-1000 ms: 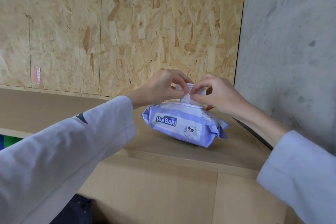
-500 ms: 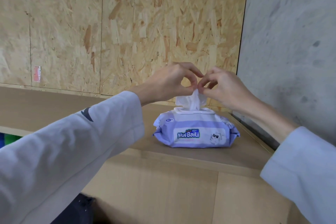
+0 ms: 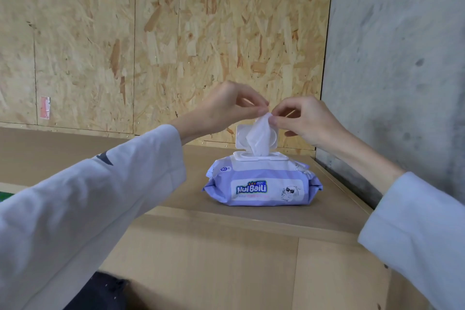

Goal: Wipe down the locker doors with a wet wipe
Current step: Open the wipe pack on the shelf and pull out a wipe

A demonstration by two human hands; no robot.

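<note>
A soft white wet wipe [image 3: 259, 134] is pinched at its crumpled top by the left hand [image 3: 226, 106] and right hand [image 3: 305, 121], drawn from a glossy purple plastic pack [image 3: 261, 181] with its lid [image 3: 256, 133] upright, set on the smooth wooden locker top [image 3: 226, 211].

1. Our left hand [image 3: 226, 106] is raised at centre, thumb and fingertips pinched together, arm in a pale grey sleeve.
2. Our right hand [image 3: 305, 118] meets it fingertip to fingertip, likewise pinching, wrist bare.
</note>
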